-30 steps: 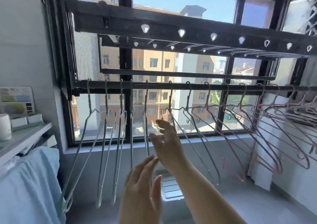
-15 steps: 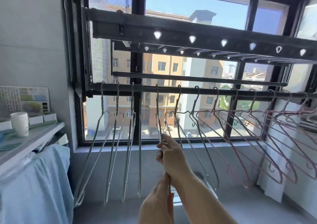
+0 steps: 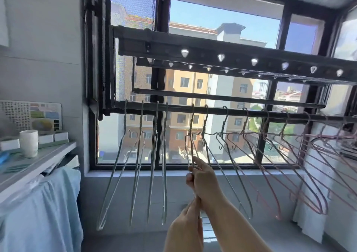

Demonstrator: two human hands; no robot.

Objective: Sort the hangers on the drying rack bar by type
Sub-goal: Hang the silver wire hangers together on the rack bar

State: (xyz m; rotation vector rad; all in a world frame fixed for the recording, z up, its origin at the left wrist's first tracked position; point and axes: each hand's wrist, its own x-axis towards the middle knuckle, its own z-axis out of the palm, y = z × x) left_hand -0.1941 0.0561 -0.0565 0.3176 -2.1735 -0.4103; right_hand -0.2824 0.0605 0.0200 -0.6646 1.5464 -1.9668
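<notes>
A dark drying rack bar [image 3: 177,108] runs across the window. Several silver wire hangers [image 3: 135,155] hang on its left part, and several pink wire hangers [image 3: 301,165] on its right part. My right hand [image 3: 201,181] grips the arms of one silver hanger [image 3: 190,136], whose hook sits on the bar near the middle. Lower down, my left hand [image 3: 185,228] pinches the bottom part of the same hanger. Two more silver hangers [image 3: 222,166] hang between the held one and the pink group.
Above the bar is an upper rack beam [image 3: 212,52] with a row of holes. At the left, a shelf [image 3: 38,161] carries a white cup [image 3: 29,143] and boxes, with blue cloth [image 3: 48,203] draped below it. White fabric [image 3: 309,184] hangs at the right.
Both hands were open and reaching a second ago. They have since closed on the middle silver hanger, right hand above, left hand below.
</notes>
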